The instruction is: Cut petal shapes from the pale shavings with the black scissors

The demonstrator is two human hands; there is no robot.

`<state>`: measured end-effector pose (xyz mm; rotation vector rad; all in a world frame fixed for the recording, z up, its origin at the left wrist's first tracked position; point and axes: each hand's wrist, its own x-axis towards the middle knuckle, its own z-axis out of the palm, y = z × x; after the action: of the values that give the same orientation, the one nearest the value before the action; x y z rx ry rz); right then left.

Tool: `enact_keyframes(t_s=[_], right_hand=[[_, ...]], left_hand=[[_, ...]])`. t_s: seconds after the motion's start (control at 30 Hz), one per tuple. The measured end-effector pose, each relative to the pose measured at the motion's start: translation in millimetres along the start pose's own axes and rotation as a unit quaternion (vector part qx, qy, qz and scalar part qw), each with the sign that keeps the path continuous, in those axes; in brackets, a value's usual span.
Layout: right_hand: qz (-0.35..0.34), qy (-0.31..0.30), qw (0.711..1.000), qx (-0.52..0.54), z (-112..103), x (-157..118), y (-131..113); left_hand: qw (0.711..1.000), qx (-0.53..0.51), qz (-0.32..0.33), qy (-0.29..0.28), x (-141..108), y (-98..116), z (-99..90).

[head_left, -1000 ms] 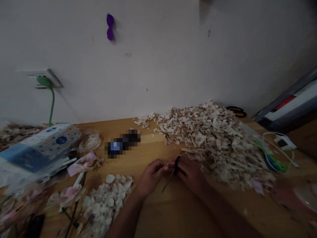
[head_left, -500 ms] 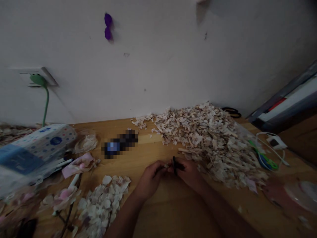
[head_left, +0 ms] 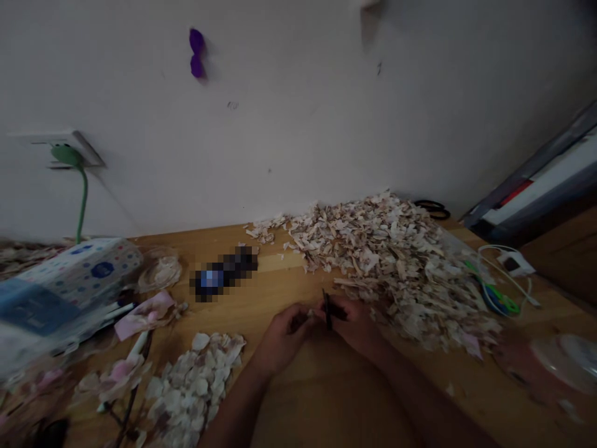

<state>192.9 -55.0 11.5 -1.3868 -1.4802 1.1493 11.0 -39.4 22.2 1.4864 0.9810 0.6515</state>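
My left hand [head_left: 285, 333] is closed in a pinch on a small pale petal-like piece [head_left: 311, 313] above the table. Right beside it, my right hand [head_left: 355, 325] is closed around dark scissors [head_left: 327, 309]; their shape is partly hidden by the fingers and the dim light. The fingertips of the two hands nearly meet. To the left of my left forearm lies a heap of rounded, pale petals [head_left: 200, 382]. A large pile of thin, dried-looking scraps [head_left: 382, 255] spreads beyond my right hand, up to the wall.
A tissue pack [head_left: 88, 274] stands at the left, near pink petal flowers [head_left: 122, 371] on dark stems. A pixelated dark object [head_left: 224, 274] lies mid-table. At the right are black loops [head_left: 432, 209], a white charger [head_left: 515, 264] with cable, and a clear round container [head_left: 566, 361].
The camera view has shifted slightly. My right hand has turned the scissors a little, so they look thinner and more upright. Both hands stay together in the same place.
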Motion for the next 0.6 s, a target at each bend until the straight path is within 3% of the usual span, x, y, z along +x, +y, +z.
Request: enact_keyframes(t_s=[0.17,0.4,0.6], right_hand=[[-0.035,0.02,0.997,-0.061,6,-1,5],[-0.056,0.014,0.998,-0.018,5,-4,-9],[-0.13,0.07,0.987,-0.067,10,-18,-23]], left_hand=[[0.999,-0.033,-0.004,0.027,3,-2,3.5],[0.997,-0.072,0.015,-0.012,-1,2,-0.5],[0.989,-0.142,0.04,-0.02,-1,6,5.0]])
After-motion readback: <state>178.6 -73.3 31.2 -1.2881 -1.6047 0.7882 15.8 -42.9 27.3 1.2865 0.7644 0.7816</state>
